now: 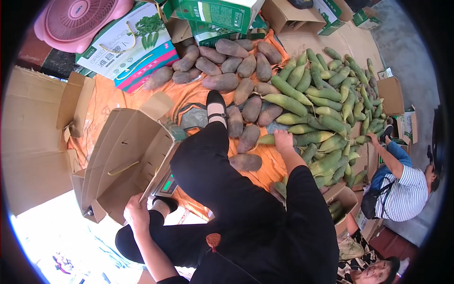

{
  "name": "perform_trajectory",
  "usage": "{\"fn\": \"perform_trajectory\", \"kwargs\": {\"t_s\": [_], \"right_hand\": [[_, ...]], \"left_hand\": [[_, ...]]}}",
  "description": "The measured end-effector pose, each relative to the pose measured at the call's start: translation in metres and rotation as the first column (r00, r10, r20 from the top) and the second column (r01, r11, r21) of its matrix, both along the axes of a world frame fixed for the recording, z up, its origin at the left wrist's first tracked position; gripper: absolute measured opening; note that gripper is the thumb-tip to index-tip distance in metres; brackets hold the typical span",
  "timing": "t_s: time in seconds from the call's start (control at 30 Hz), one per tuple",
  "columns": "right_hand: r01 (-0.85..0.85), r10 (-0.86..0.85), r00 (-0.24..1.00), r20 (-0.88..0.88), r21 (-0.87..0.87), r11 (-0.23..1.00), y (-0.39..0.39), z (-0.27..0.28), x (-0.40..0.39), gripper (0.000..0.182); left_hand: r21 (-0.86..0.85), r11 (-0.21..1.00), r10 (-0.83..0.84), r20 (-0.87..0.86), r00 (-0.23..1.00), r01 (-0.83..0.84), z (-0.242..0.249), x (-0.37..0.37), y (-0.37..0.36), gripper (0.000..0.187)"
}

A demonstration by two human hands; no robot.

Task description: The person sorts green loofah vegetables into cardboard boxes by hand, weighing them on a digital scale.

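Green elongated radish (266,139), axis crosswise, gripped by right hand (284,142); brown cardboard box (116,151) leftward, left hand (135,216) grasping edge.

Room opens over the orange sheet (272,165) at the right hand's (284,142) seven o'clock. Green radishes (328,111) block two o'clock.

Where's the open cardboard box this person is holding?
The box is left of centre in the head view. The person's left hand grips its edge, and a lit green display shows just to its right.
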State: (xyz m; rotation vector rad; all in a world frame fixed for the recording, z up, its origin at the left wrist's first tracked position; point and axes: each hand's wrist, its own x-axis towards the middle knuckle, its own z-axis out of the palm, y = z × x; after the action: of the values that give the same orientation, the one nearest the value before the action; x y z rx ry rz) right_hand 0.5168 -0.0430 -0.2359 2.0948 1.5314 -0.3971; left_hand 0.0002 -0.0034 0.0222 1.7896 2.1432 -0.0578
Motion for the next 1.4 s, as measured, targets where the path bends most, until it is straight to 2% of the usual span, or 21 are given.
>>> {"fn": "perform_trajectory", "kwargs": {"t_s": [0.03,0.07,0.13,0.17,0.23,0.3,0.37,0.43,0.5,0.63,0.7,0.77,0.9,1.07,1.1,1.13,1.17,1.23,1.27,1.33,1.4], "right_hand": [[0.094,-0.092,0.995,-0.043,0.032,0.995,-0.002,0.009,-0.001,0.036],[0.091,-0.089,0.995,-0.041,0.042,0.995,-0.003,0.019,-0.002,0.036],[0.428,-0.391,0.892,-0.227,0.146,0.892,-0.005,0.044,-0.005,0.045],[0.423,-0.385,0.895,-0.227,0.15,0.894,-0.005,0.059,-0.006,0.045],[0.61,-0.457,0.736,-0.5,0.195,0.768,0.002,0.084,-0.007,0.054],[0.596,-0.409,0.734,-0.542,0.225,0.771,0.01,0.095,-0.006,0.057],[0.729,-0.139,0.453,-0.88,0.277,0.626,0.028,0.115,-0.014,0.055],[0.774,0.082,0.25,-0.965,0.25,0.582,0.053,0.126,-0.019,0.055],[0.741,0.22,0.258,-0.941,0.339,0.58,0.078,0.183,-0.047,0.055],[0.732,0.457,-0.017,-0.889,0.3,0.612,0.119,0.289,-0.116,0.054],[0.609,0.591,-0.139,-0.794,0.402,0.684,0.133,0.336,-0.154,0.052],[0.553,0.618,-0.183,-0.764,0.44,0.707,0.145,0.353,-0.19,0.051],[0.296,0.711,-0.019,-0.703,0.675,0.676,0.16,0.361,-0.27,0.054],[-0.264,0.797,0.246,-0.552,0.753,0.603,0.166,0.317,-0.352,0.052],[-0.407,0.831,0.288,-0.475,0.725,0.556,0.168,0.304,-0.362,0.051],[-0.52,0.862,0.321,-0.393,0.688,0.507,0.171,0.289,-0.373,0.04],[-0.523,0.865,0.314,-0.391,0.69,0.501,0.173,0.273,-0.381,0.04],[-0.73,0.811,0.442,-0.382,0.372,0.573,0.173,0.26,-0.39,0.027],[-0.73,0.811,0.445,-0.379,0.371,0.574,0.175,0.253,-0.394,0.027],[-0.78,0.749,0.583,-0.314,0.04,0.624,0.174,0.258,-0.395,0.022],[-0.769,0.741,0.556,-0.377,0.106,0.63,0.178,0.246,-0.393,0.024]], "left_hand": [[0.007,1.0,0.003,0.001,1.0,-0.003,0.0,-0.001,-0.001,0.014],[0.017,1.0,-0.015,-0.014,1.0,0.015,0.0,-0.002,-0.001,0.014],[0.027,0.999,-0.039,-0.035,0.999,0.04,-0.002,-0.004,-0.002,0.014],[0.031,0.999,-0.033,-0.033,0.999,0.034,-0.002,-0.004,-0.002,0.014],[0.039,0.998,-0.047,-0.039,0.998,0.049,0.0,-0.003,-0.002,0.014],[-0.007,1.0,-0.022,-0.049,0.999,0.021,-0.002,-0.004,-0.002,0.017],[-0.023,0.999,-0.025,-0.07,0.997,0.023,-0.001,-0.005,-0.003,0.019],[-0.043,0.999,-0.029,-0.087,0.996,0.026,0.0,-0.006,-0.002,0.021],[-0.032,0.999,-0.026,-0.064,0.998,0.024,-0.002,-0.008,-0.004,0.022],[0.019,0.999,-0.028,-0.084,0.996,0.03,-0.007,-0.012,-0.007,0.021],[0.036,0.997,-0.065,-0.083,0.994,0.069,-0.006,-0.01,-0.007,0.02],[0.04,0.997,-0.06,-0.101,0.993,0.064,-0.001,-0.007,-0.007,0.017],[0.083,0.994,-0.06,-0.083,0.995,0.067,-0.01,-0.011,-0.007,0.014],[0.063,0.996,-0.06,-0.101,0.993,0.067,0.0,-0.005,-0.009,0.014],[0.051,0.996,-0.062,-0.119,0.991,0.069,0.0,-0.004,-0.008,0.014],[0.051,0.997,-0.056,-0.122,0.991,0.063,0.001,-0.004,-0.009,0.014],[0.052,0.997,-0.057,-0.12,0.991,0.063,0.001,-0.004,-0.008,0.014],[0.053,0.997,-0.056,-0.117,0.992,0.062,0.002,-0.004,-0.006,0.014],[0.056,0.996,-0.057,-0.117,0.992,0.064,0.001,-0.004,-0.006,0.014],[0.06,0.996,-0.063,-0.104,0.993,0.07,0.001,-0.002,-0.004,0.013],[0.044,0.997,-0.055,-0.112,0.992,0.06,0.002,-0.003,-0.004,0.014]]}}
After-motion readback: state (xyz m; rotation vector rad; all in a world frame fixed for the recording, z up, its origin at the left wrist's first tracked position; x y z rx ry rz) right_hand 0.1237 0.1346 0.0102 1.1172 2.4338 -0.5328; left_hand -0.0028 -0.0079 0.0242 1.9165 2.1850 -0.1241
